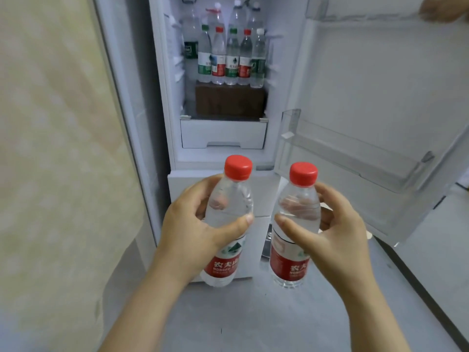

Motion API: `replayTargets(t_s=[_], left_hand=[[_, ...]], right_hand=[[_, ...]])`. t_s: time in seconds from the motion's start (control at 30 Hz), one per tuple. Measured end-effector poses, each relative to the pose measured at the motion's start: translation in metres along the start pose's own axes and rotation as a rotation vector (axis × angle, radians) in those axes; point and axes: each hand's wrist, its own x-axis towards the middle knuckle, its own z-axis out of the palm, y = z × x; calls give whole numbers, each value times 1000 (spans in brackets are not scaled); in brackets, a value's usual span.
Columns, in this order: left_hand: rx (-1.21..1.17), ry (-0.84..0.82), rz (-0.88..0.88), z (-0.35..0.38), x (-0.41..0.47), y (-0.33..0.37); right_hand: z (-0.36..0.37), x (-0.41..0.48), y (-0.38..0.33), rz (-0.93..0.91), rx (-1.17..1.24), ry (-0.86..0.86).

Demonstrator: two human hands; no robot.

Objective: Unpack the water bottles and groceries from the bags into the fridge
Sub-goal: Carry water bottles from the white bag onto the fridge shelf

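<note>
- My left hand wraps one upright water bottle before the open fridge.
- My right hand wraps a second bottle, just beside it.
- Red labels read partly "NONGFU"; red caps.

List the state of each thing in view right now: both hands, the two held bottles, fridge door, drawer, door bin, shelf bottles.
Left hand: grips the left bottle.
Right hand: grips the right bottle.
Left bottle: capped, roughly upright.
Right bottle: capped, roughly upright.
Fridge door: open.
Lower door bin: empty.
Drawer: shut.
Shelf bottles: upright, capped, on the brown box.
</note>
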Motion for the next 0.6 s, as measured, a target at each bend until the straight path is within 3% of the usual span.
replayTargets(t_s=[0.6], left_hand=[[-24,71,-50,-17,122,-74]], right_hand=[[86,119,43,28,26,-61]])
